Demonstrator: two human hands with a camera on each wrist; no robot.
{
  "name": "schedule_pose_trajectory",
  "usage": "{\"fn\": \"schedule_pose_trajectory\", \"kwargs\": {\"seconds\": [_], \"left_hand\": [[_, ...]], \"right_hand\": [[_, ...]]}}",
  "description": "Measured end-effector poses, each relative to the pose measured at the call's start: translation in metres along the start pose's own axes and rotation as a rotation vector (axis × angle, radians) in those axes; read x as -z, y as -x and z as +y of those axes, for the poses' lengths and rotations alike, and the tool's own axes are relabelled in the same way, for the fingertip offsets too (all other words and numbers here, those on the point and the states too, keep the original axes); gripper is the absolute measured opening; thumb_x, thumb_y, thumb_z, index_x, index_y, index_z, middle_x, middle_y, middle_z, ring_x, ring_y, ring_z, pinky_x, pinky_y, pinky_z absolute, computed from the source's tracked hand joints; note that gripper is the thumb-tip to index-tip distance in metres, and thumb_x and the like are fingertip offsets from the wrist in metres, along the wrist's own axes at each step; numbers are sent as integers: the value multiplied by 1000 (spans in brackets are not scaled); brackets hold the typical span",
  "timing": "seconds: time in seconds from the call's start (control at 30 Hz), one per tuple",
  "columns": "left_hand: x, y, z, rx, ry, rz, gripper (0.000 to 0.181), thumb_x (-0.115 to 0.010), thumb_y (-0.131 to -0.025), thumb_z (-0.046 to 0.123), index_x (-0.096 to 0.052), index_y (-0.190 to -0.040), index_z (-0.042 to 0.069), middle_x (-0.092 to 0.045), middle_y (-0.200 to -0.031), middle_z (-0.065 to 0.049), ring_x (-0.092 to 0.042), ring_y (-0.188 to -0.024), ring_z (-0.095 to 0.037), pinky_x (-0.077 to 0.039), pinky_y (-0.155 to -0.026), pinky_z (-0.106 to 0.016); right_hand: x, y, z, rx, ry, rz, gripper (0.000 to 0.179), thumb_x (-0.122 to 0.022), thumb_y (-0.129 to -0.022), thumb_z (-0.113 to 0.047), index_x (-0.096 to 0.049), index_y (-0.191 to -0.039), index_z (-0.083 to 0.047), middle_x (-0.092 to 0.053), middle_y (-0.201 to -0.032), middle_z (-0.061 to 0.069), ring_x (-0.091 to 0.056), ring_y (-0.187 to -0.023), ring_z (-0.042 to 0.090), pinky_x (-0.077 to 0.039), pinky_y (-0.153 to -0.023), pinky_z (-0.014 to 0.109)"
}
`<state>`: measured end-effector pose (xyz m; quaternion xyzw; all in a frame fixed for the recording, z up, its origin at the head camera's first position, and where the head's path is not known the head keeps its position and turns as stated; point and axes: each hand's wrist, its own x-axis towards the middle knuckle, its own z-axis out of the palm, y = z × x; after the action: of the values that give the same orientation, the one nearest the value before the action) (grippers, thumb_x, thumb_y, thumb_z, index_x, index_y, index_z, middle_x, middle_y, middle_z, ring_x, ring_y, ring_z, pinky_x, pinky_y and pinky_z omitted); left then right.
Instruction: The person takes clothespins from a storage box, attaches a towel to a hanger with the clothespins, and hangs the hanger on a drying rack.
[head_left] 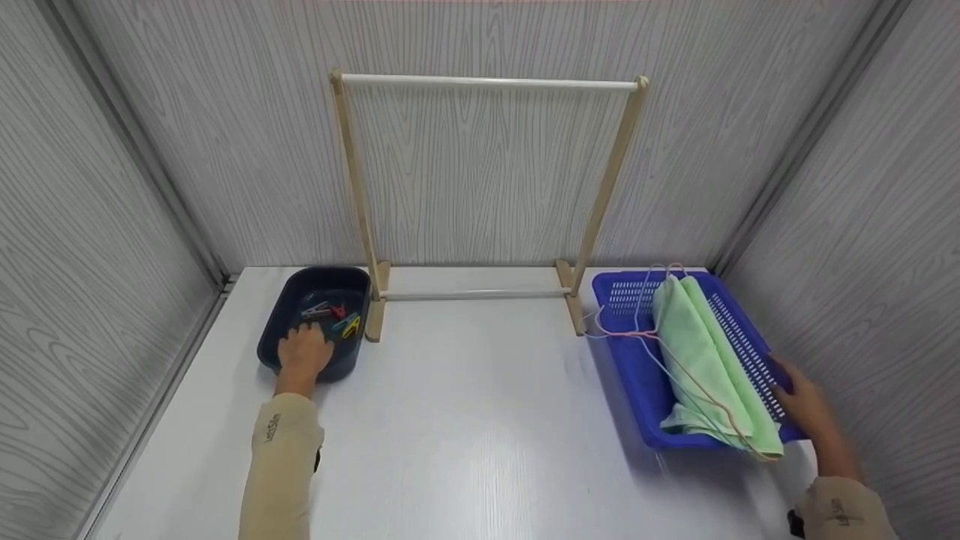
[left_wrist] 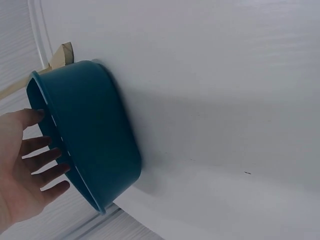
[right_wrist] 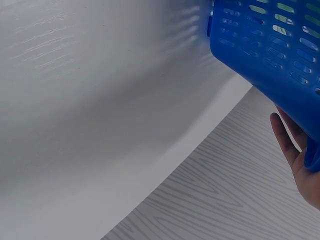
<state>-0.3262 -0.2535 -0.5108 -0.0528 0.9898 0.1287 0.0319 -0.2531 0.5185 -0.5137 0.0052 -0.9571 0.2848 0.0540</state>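
Observation:
My left hand (head_left: pixel 305 348) reaches over the near side of a dark blue-green tub (head_left: pixel 274 335). In the left wrist view its fingers are loosely spread at the tub's rim, and nothing shows between them. Several small clothespins lie in the tub ahead of the fingers, including a red clothespin (head_left: pixel 338 311) and a yellow clothespin (head_left: pixel 352 327). On the right, my right hand (head_left: pixel 808 401) grips the outer rim of a blue slotted plastic basket (head_left: pixel 634 375), fingers along its outside wall. Folded light green towels (head_left: pixel 705 360) lie in the basket with thin hangers (head_left: pixel 694 379) on top.
A wooden rack (head_left: pixel 352 172) with a white top bar (head_left: pixel 487 81) stands at the back of the white table (head_left: pixel 465 405), between tub and basket. Wood-grain panels (head_left: pixel 480 165) enclose the back and both sides. The hangers' hooks stick out past the basket's left rim.

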Motion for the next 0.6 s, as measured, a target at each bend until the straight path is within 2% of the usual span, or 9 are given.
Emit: {"fn": "schedule_pose_trajectory", "kwargs": {"seconds": [0.17,0.33,0.6], "left_hand": [[-4,0,-3,7,-1,1,49,-49,-93,15,-37,-126,-18,-40,-124,-38,-35,-116,-50,-26,-97,-57],[-7,0,-3,24,18,-43,49,-48,-94,15,-36,-129,-17,-38,-126,-37,-34,-117,-50,-26,-98,-57],[-14,3,-8,23,49,-73,51,-48,-94,15,-33,-133,-14,-38,-127,-37,-36,-116,-51,-29,-95,-59]], "right_hand": [[0,1,0,-14,22,13,48,-44,-95,-9,-28,-138,6,-33,-124,43,-40,-103,54,-31,-79,67],[0,1,0,-61,20,-13,50,-42,-96,-12,-25,-139,6,-29,-127,42,-36,-108,55,-29,-82,68],[-3,0,-2,17,67,95,44,-46,-89,1,-36,-131,10,-34,-122,40,-34,-109,57,-28,-83,69]]}}
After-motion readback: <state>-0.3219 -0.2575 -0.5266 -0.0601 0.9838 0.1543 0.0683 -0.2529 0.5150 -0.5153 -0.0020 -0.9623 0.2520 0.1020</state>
